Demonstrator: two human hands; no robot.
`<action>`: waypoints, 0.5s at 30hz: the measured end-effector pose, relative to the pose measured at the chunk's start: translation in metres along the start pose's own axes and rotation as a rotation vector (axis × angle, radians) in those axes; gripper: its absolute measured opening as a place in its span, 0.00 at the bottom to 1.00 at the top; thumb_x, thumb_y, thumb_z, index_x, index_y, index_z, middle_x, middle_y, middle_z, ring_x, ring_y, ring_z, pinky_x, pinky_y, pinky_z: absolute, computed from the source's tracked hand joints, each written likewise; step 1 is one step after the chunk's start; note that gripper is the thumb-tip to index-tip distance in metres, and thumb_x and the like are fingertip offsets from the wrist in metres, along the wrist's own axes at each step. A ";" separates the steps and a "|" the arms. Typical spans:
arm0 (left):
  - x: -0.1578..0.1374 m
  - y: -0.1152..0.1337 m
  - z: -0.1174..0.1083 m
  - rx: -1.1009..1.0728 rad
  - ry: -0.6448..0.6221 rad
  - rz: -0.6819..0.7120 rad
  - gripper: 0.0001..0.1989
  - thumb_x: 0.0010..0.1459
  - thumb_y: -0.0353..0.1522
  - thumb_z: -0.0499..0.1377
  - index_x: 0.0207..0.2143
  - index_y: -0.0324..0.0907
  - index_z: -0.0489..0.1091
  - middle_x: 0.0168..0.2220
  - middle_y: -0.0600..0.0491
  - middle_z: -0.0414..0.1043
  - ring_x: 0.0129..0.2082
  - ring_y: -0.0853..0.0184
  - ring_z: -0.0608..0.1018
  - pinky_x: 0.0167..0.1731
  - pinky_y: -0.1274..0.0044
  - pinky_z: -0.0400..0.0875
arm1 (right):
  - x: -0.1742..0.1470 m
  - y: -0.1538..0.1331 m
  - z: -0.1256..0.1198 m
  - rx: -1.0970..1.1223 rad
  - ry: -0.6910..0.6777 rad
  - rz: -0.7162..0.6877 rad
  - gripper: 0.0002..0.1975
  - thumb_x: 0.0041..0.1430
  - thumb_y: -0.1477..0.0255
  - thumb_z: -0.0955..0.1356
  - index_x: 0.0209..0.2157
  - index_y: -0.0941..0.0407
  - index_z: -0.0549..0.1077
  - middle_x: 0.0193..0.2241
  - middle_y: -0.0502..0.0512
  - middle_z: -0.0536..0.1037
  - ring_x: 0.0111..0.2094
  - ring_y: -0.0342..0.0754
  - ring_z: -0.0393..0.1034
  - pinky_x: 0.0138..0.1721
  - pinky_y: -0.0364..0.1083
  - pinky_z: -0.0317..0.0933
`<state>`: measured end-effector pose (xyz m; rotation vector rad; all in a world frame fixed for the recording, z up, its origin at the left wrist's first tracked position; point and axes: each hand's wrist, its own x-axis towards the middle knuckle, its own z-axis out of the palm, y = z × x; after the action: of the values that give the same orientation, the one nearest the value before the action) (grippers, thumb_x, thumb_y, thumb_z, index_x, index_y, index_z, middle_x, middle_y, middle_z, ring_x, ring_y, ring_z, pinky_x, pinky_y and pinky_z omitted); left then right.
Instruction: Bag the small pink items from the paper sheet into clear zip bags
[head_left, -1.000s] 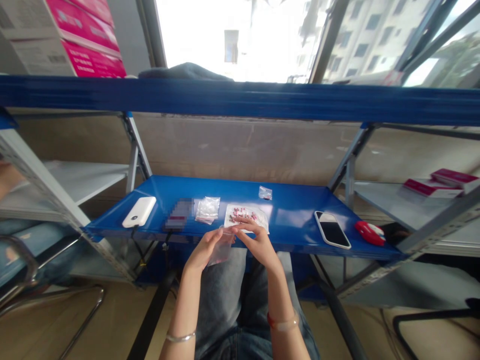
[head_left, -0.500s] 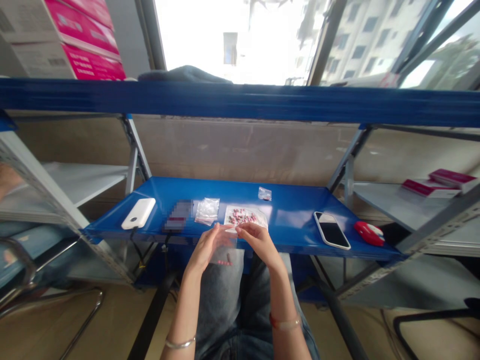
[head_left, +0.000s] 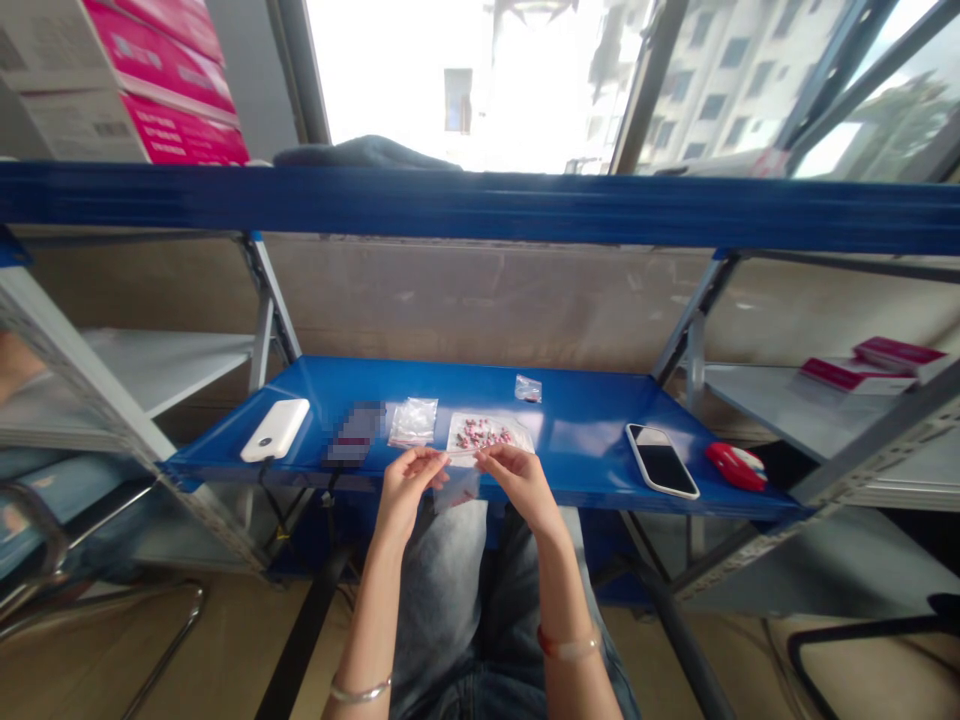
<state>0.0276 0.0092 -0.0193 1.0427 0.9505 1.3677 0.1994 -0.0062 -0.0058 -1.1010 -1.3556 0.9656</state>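
Observation:
Between my two hands hangs a small clear plastic bag, in front of the table's near edge. My left hand pinches the left end of its top edge. My right hand is closed on the right end, thumb against fingers. Small dark and pink shapes show faintly low in the bag. Just beyond my fingers, many small pink, red and dark pieces lie on a white sheet or bag. To the left of them is a stack of clear plastic bags.
On the blue table lie a white power bank, a blurred-out item, a small clear bag, a phone and a red-and-white object. A blue beam crosses above; slanted metal posts flank the table.
My left hand has turned and its fingers have closed on the bag's top edge. The edge now stretches level between both hands, and the bag's lower part has swung up and away.

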 end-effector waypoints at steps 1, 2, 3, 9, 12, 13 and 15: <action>0.000 0.000 0.000 0.005 0.002 0.001 0.14 0.43 0.36 0.68 0.30 0.37 0.72 0.26 0.52 0.76 0.24 0.72 0.75 0.24 0.82 0.66 | 0.000 0.000 0.000 0.000 -0.004 -0.006 0.16 0.51 0.58 0.69 0.29 0.59 0.74 0.25 0.53 0.76 0.28 0.46 0.69 0.32 0.44 0.60; 0.001 -0.001 -0.001 0.007 0.003 0.002 0.14 0.43 0.36 0.68 0.30 0.37 0.72 0.26 0.52 0.76 0.24 0.71 0.75 0.25 0.81 0.66 | 0.000 -0.001 0.000 0.004 -0.009 -0.008 0.16 0.51 0.58 0.69 0.29 0.59 0.74 0.25 0.53 0.76 0.28 0.45 0.68 0.32 0.44 0.60; 0.001 0.000 -0.001 0.007 0.004 0.001 0.14 0.42 0.36 0.68 0.29 0.37 0.73 0.26 0.52 0.76 0.25 0.71 0.75 0.27 0.81 0.67 | -0.001 -0.001 0.000 0.011 -0.016 -0.009 0.16 0.52 0.58 0.69 0.29 0.58 0.74 0.25 0.52 0.76 0.28 0.45 0.68 0.32 0.44 0.60; 0.000 0.003 0.000 0.034 0.028 0.014 0.12 0.41 0.35 0.69 0.27 0.38 0.74 0.26 0.54 0.76 0.28 0.70 0.75 0.33 0.79 0.68 | -0.002 -0.003 -0.001 0.042 -0.014 -0.047 0.14 0.52 0.59 0.69 0.30 0.57 0.74 0.26 0.52 0.76 0.28 0.45 0.68 0.32 0.44 0.61; 0.000 0.004 0.000 0.028 0.065 0.016 0.12 0.40 0.35 0.69 0.26 0.38 0.74 0.25 0.55 0.75 0.28 0.70 0.75 0.32 0.80 0.67 | -0.002 -0.003 -0.002 0.029 0.017 -0.058 0.13 0.52 0.60 0.69 0.30 0.57 0.75 0.27 0.53 0.77 0.29 0.46 0.69 0.32 0.44 0.61; 0.000 0.005 0.000 0.025 0.076 0.016 0.12 0.40 0.35 0.69 0.26 0.38 0.74 0.24 0.55 0.75 0.27 0.70 0.75 0.32 0.80 0.67 | -0.002 -0.003 -0.002 0.021 0.027 -0.062 0.13 0.52 0.60 0.69 0.30 0.57 0.75 0.28 0.53 0.77 0.30 0.47 0.69 0.33 0.44 0.61; 0.000 0.006 0.001 0.025 0.086 0.018 0.11 0.40 0.35 0.69 0.25 0.38 0.74 0.24 0.55 0.74 0.27 0.70 0.75 0.32 0.79 0.67 | -0.002 -0.004 -0.002 0.003 0.041 -0.069 0.13 0.52 0.61 0.69 0.30 0.57 0.76 0.29 0.54 0.78 0.32 0.48 0.70 0.35 0.45 0.61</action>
<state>0.0268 0.0086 -0.0134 1.0201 1.0254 1.4283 0.2015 -0.0087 -0.0024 -1.0596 -1.3498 0.8903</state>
